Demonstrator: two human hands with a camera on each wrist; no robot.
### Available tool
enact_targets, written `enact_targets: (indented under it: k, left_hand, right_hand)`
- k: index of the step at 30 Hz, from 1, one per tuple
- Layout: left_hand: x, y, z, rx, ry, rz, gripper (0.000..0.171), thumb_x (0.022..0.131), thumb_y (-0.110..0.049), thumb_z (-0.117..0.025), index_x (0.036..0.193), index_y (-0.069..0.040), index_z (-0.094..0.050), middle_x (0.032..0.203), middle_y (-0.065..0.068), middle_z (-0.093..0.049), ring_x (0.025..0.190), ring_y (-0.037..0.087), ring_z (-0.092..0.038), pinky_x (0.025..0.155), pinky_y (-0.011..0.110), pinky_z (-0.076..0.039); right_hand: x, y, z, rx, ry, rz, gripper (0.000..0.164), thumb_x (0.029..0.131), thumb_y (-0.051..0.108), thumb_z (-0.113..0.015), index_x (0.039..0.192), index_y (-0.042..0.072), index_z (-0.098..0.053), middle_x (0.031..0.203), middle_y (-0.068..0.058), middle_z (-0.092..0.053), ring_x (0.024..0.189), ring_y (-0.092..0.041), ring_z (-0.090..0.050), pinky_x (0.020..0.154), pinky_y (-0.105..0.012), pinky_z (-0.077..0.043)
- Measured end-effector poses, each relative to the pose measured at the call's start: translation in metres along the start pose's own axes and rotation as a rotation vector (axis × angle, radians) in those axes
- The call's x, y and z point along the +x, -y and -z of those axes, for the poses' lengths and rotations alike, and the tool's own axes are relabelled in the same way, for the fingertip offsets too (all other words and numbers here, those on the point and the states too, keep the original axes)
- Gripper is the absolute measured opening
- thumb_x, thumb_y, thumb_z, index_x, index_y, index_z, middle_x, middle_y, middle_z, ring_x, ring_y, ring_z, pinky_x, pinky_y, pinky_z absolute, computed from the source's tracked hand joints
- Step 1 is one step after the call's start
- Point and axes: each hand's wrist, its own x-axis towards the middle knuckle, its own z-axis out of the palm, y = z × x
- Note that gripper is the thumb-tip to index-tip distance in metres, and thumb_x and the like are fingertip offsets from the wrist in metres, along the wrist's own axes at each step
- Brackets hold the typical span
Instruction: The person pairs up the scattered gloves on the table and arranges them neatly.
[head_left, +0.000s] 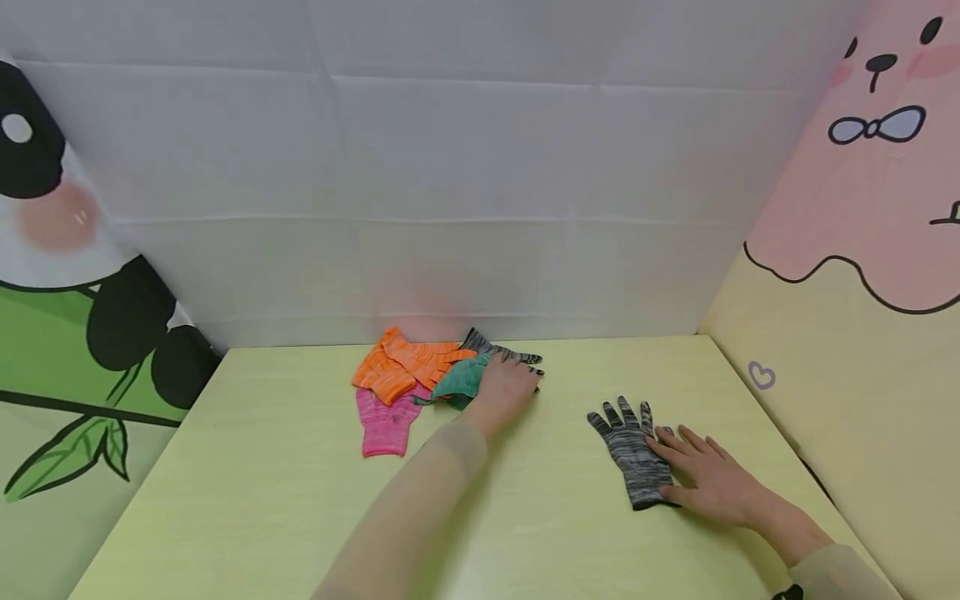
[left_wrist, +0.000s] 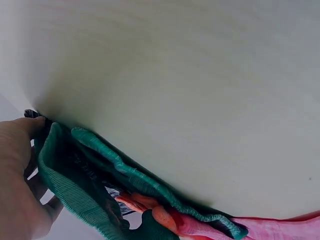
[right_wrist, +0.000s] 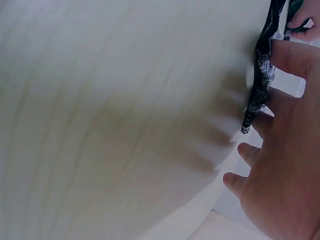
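Observation:
In the head view my left hand (head_left: 504,390) is at the right end of a pile of knitted gloves. Its fingers are curled on a grey-and-black striped glove (head_left: 480,340), beside a green glove (head_left: 456,382). Up close, the left hand (left_wrist: 17,175) has its thumb by a dark tip, and the green glove (left_wrist: 75,195) gapes at its cuff. A second grey-and-black striped glove (head_left: 637,462) lies flat at the right, fingers pointing away. My right hand (head_left: 708,479) rests on its right edge with fingers spread; the right wrist view shows the glove (right_wrist: 262,65) edge-on under the fingers.
Orange gloves (head_left: 405,362) form the pile's left part, over a pink glove (head_left: 386,421) that sticks out toward the front. The pale table (head_left: 525,517) meets a white back panel (head_left: 465,167), with printed side panels at left and right.

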Motion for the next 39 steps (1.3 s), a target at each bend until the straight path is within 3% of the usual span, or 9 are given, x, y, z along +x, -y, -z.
enact_targets:
  k: [4,10,13,18,25,32,35,39]
  left_hand:
    - [0.002,0.005,0.001,-0.104,-0.008,0.065,0.022,0.105,-0.023,-0.059,0.123,-0.027,-0.071,0.119,-0.005,-0.072,0.111,0.02,-0.065,0.105,0.048,-0.043]
    - [-0.002,0.019,0.013,-0.452,-0.114,0.166,0.021,0.106,-0.024,-0.057,0.122,-0.023,-0.072,0.115,-0.004,-0.072,0.105,0.02,-0.066,0.099,0.046,-0.047]
    - [-0.002,0.026,0.022,-0.568,-0.165,0.167,0.022,0.106,-0.025,-0.056,0.121,-0.023,-0.072,0.117,-0.004,-0.071,0.099,0.019,-0.066,0.091,0.042,-0.052]
    - [-0.003,0.037,0.037,-0.799,-0.166,0.196,0.022,0.106,-0.027,-0.055,0.121,-0.022,-0.07,0.123,-0.003,-0.069,0.094,0.017,-0.062,0.082,0.037,-0.053]
    - [-0.009,0.051,0.055,-1.073,-0.181,0.216,0.031,0.109,-0.027,-0.049,0.134,-0.014,-0.061,0.132,0.005,-0.063,0.111,0.023,-0.062,0.089,0.041,-0.052]
    - [-0.012,0.065,0.071,-1.273,-0.265,0.195,0.033,0.111,-0.023,-0.046,0.139,-0.007,-0.054,0.138,0.012,-0.057,0.123,0.028,-0.056,0.087,0.043,-0.05]
    - [-0.011,0.073,0.075,-1.346,-0.312,0.2,0.034,0.112,-0.022,-0.043,0.14,-0.005,-0.051,0.139,0.013,-0.055,0.121,0.026,-0.055,0.088,0.042,-0.049]
    - [-0.012,0.085,0.082,-1.459,-0.356,0.212,0.037,0.113,-0.022,-0.04,0.145,-0.004,-0.044,0.144,0.015,-0.052,0.107,0.029,-0.057,0.088,0.044,-0.049]
  right_hand:
    - [0.001,0.0,-0.004,0.001,0.007,-0.002,0.072,0.096,0.051,-0.066,0.155,0.014,-0.047,0.161,-0.015,-0.037,0.147,-0.05,-0.025,0.113,-0.072,-0.018]
    - [0.0,0.003,-0.003,-0.008,0.005,-0.013,0.072,0.095,0.051,-0.066,0.155,0.015,-0.047,0.162,-0.013,-0.037,0.148,-0.049,-0.024,0.113,-0.071,-0.018]
    - [-0.001,0.0,-0.002,-0.013,0.004,-0.016,0.076,0.094,0.053,-0.066,0.156,0.014,-0.045,0.162,-0.014,-0.037,0.148,-0.049,-0.023,0.114,-0.07,-0.017]
    - [-0.002,-0.006,0.002,0.009,-0.031,-0.045,0.083,0.093,0.052,-0.069,0.157,0.007,-0.042,0.162,-0.015,-0.037,0.149,-0.049,-0.021,0.115,-0.069,-0.016]
    - [0.0,-0.004,0.004,-0.035,-0.037,-0.046,0.084,0.09,0.056,-0.07,0.153,0.006,-0.047,0.158,-0.015,-0.044,0.147,-0.05,-0.026,0.113,-0.07,-0.019]
    - [-0.001,-0.001,0.002,-0.049,-0.034,-0.054,0.085,0.089,0.057,-0.07,0.153,0.005,-0.048,0.159,-0.015,-0.042,0.147,-0.049,-0.027,0.113,-0.071,-0.019]
    - [-0.001,-0.001,0.001,-0.047,-0.032,-0.054,0.085,0.09,0.057,-0.07,0.153,0.005,-0.047,0.159,-0.015,-0.041,0.146,-0.05,-0.027,0.113,-0.071,-0.019]
    - [-0.003,-0.001,0.0,-0.043,-0.026,-0.058,0.085,0.091,0.057,-0.069,0.153,0.005,-0.046,0.159,-0.016,-0.041,0.146,-0.05,-0.027,0.113,-0.072,-0.019]
